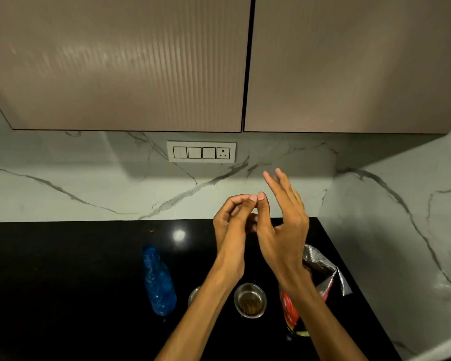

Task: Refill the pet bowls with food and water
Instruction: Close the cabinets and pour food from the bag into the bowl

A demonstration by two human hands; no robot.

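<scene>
Hands meet in mid-air above a black countertop (76,269), caught at chest height in front of a marble-veined backsplash (89,194). Your left hand (232,220) has its fingers curled inward with the fingertips bunched near the thumb; whether anything is pinched there, you cannot tell from this view. Your right hand (281,225) is spread, fingers straight and angled up toward the wall, its thumb touching the left hand's fingertips; it holds nothing.

Below your wrists, a small steel bowl (250,300) sits on the counter with brown pet food in its bottom. A second steel bowl (194,295) stands just to its left, mostly hidden behind your left forearm, so its contents cannot be seen. A blue plastic water bottle (158,281) stands further left, apart from both bowls, cap end toward the wall. To the right of the filled bowl, a red and silver food bag (323,272) lies partly under your right forearm, its crumpled silver top toward the corner.

On the wall behind, a white switch panel (201,152) with three switches and a socket sits beneath two ribbed upper cabinet doors (115,61). A ceiling light reflects as a bright spot on the counter.
</scene>
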